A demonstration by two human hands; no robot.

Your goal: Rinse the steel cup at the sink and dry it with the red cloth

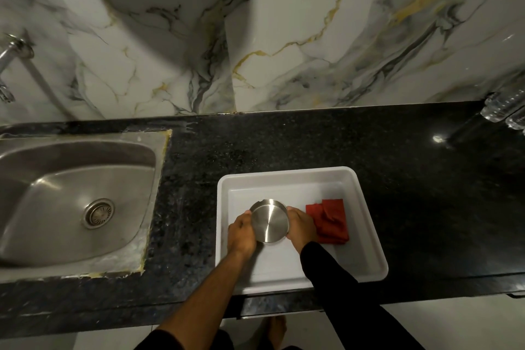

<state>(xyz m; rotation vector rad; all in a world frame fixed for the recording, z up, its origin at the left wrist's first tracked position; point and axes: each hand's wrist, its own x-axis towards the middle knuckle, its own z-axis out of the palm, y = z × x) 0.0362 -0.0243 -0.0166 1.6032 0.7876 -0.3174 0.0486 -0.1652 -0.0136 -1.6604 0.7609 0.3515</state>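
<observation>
I have the steel cup (269,221) between both hands inside the white plastic tray (366,224), which sits on the black granite tabletop (312,142) to the right of the steel sink (76,202). My left hand (242,231) is wrapped on the cup's left wall and my right hand (301,229) on its right wall, the fingers of each curled around the sides and grasping it. From above I see a flat brushed disc, so I judge the cup is upside down with its base toward me, though it could be the inside bottom; the view is too dim and steep to be sure.

I expect it to be light, rigid and in no way fragile, but smooth steel will turn slippery once wet. The side wall is the place to hold it, with fingers spread wide around the body rather than pinching the thin rim. One hand should manage the carry across to the sink.

The red cloth (329,221) lies crumpled in the tray just beside my right hand, soft and limp, easy to pick up by bunching it anywhere. The tap (8,57) shows only at the far left edge, above the basin.
</observation>
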